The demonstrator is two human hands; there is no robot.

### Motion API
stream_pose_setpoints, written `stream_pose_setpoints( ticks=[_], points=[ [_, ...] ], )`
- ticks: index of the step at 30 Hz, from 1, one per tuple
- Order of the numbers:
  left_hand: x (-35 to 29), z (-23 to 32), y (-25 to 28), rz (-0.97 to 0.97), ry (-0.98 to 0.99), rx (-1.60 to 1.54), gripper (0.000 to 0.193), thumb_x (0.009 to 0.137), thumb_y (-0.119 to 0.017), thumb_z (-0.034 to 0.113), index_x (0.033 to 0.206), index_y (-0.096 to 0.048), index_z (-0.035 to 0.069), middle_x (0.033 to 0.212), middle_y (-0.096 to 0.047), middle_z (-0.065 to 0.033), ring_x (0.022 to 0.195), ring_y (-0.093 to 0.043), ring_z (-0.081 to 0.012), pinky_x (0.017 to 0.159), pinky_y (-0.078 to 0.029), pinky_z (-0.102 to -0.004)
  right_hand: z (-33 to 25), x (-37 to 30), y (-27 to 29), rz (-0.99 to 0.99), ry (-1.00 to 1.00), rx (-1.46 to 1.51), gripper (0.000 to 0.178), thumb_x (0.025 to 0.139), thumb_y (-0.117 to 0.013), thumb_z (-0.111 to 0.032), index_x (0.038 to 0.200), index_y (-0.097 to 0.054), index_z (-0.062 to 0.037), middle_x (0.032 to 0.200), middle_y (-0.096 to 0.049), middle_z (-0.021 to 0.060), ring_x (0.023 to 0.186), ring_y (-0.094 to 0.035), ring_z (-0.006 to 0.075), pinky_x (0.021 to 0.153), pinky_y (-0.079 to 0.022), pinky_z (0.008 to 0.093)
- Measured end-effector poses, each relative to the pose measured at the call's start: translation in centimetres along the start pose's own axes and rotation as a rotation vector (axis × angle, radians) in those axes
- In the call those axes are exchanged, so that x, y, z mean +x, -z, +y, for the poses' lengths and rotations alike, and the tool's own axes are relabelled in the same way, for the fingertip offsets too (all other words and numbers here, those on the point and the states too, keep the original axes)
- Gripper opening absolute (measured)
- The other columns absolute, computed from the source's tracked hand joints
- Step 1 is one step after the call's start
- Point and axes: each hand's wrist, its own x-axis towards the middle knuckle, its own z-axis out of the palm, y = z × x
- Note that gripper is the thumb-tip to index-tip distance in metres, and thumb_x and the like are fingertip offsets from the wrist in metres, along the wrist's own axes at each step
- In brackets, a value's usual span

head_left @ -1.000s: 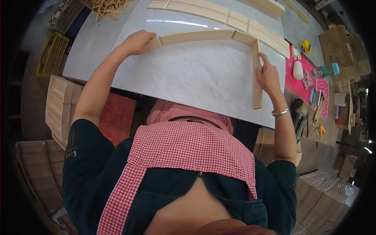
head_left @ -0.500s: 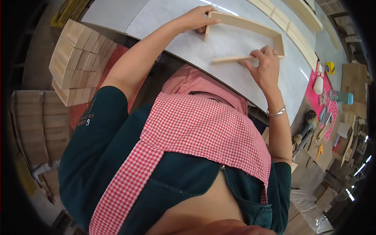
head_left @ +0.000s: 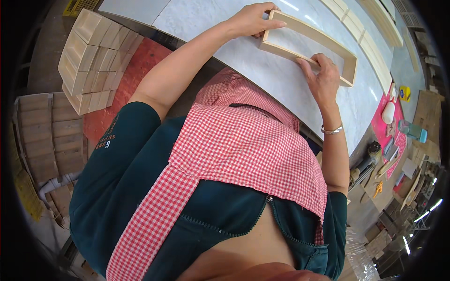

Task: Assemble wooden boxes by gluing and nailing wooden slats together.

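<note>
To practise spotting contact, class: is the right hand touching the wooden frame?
Touching. The head view shows the right hand gripping the wooden frame by its long near side, thumb against it.

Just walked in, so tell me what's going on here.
Someone in a checked apron handles a wooden frame at a pale table. The left grip holds its left end; the right grip grasps its near long side, hiding part of it. It forms a long rectangle. Wood strips lie farther back, and wooden boxes are stacked to the left.
</note>
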Motion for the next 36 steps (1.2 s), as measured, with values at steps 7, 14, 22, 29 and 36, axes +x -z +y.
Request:
stream_pose_setpoints(
  ticks=[7, 14, 22, 29, 36],
  points=[
    [-0.1, -7.2, 0.2, -0.057, -0.414, -0.133, 0.083, 0.077, -0.085, 0.021, 0.147, -0.043, 0.004, 0.093, -0.066, -0.0143, 0.072, -0.063, -0.0187, 0.068, -0.056, -0.0269, -0.1, 0.1, -0.1, 0.013, 0.009, -0.035, 0.032, 0.083, -0.081, -0.034, 0.084, -0.064, -0.0076, 0.07, -0.064, 0.0039, 0.064, -0.059, 0.0193, 0.072, -0.046, 0.0309],
    [-1.9, -5.7, 0.5, -0.011, -0.372, 0.16, 0.105, 0.069, -0.09, 0.017, 0.154, -0.031, 0.004, 0.1, -0.066, -0.0175, 0.079, -0.064, -0.0208, 0.074, -0.057, -0.0296, -0.7, 0.1, -0.3, -0.021, 0.037, -0.036, 0.023, 0.086, -0.08, -0.024, 0.095, -0.068, -0.0062, 0.092, -0.068, 0.0069, 0.08, -0.062, 0.0204, 0.079, -0.049, 0.0317],
    [-1.4, -5.7, 0.3, -0.015, -0.379, 0.146, 0.104, 0.069, -0.09, 0.014, 0.154, -0.031, 0.003, 0.1, -0.065, -0.0174, 0.08, -0.064, -0.0211, 0.074, -0.057, -0.0301, -6.6, 2.4, -2.6, 0.034, 0.35, 0.248, 0.026, 0.083, -0.073, -0.01, 0.108, -0.071, -0.0102, 0.109, -0.065, 0.0063, 0.094, -0.059, 0.0223, 0.081, -0.045, 0.0333],
    [-1.2, -6.6, 0.3, 0.021, -0.489, 0.145, 0.091, 0.073, -0.087, 0.015, 0.147, -0.036, 0.001, 0.103, -0.065, -0.0163, 0.081, -0.064, -0.0206, 0.074, -0.056, -0.0285, -6.4, 2.3, -4.2, 0.001, 0.304, 0.362, 0.027, 0.083, -0.071, -0.005, 0.11, -0.072, -0.01, 0.108, -0.064, 0.0068, 0.092, -0.059, 0.0238, 0.081, -0.046, 0.0339],
    [-2.4, -4.7, 0.2, -0.014, -0.46, 0.105, 0.103, 0.071, -0.086, 0.007, 0.157, -0.03, 0.01, 0.105, -0.065, -0.0136, 0.084, -0.061, -0.019, 0.079, -0.054, -0.0292, -5.3, 1.0, -2.3, 0.077, 0.242, 0.384, 0.039, 0.081, -0.072, -0.001, 0.118, -0.069, -0.0083, 0.116, -0.065, 0.0078, 0.099, -0.061, 0.0253, 0.088, -0.048, 0.0358]
  ],
)
